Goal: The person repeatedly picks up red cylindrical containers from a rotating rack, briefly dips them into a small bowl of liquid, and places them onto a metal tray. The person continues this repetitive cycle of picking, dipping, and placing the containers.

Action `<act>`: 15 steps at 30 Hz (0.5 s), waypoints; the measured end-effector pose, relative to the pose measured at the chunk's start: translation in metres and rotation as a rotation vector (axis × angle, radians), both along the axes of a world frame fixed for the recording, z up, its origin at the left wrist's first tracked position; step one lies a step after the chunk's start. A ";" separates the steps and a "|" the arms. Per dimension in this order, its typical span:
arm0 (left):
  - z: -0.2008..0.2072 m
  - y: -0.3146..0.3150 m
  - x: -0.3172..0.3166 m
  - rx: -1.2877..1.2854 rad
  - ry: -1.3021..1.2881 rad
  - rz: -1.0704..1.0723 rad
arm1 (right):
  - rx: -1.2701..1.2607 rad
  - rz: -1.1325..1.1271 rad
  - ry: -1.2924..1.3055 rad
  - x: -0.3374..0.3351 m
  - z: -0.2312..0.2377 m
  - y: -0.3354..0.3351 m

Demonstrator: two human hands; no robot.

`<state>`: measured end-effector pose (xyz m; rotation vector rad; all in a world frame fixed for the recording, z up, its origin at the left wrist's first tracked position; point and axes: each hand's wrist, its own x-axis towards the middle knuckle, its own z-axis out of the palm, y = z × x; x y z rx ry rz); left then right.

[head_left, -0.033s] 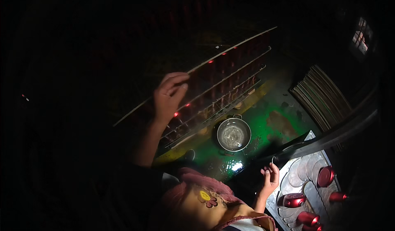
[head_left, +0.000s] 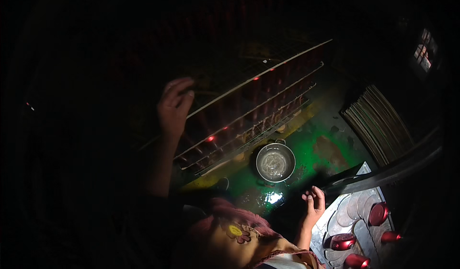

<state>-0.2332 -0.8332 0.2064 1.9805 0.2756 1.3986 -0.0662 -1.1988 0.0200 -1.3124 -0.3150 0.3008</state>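
Note:
My left hand (head_left: pixel 175 108) is raised at the left, beside the near end of a long thin rod (head_left: pixel 256 78) on a dark rack. Its fingers are bent and apart, a little blurred, and nothing shows in them. Lower right, my right hand (head_left: pixel 314 206) hovers at the edge of a lit metal conveyor (head_left: pixel 346 210) of overlapping plates. Its fingers are loosely curled with the thumb apart, and I see nothing between them. Shiny red pieces stand on the plates: a round one (head_left: pixel 378 214), a wider one (head_left: pixel 343 241) and a small cylinder (head_left: pixel 357 261).
A two-handled metal pot (head_left: pixel 275 162) with clear liquid sits on the wet green floor (head_left: pixel 306 149). Dark red pieces hang in rows under the rack's rods. A stack of thin rods (head_left: pixel 378 125) stands at right, behind a dark curved rail (head_left: pixel 383 173). Much around is too dark to make out.
My left hand has drawn left, away from the long rod. A thin curved sliver at my right fingertips no longer shows. The view has shifted slightly.

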 end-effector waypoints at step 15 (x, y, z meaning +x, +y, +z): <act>0.029 0.393 -0.129 -0.011 0.764 0.912 | -0.446 0.539 -1.311 -0.037 0.227 0.824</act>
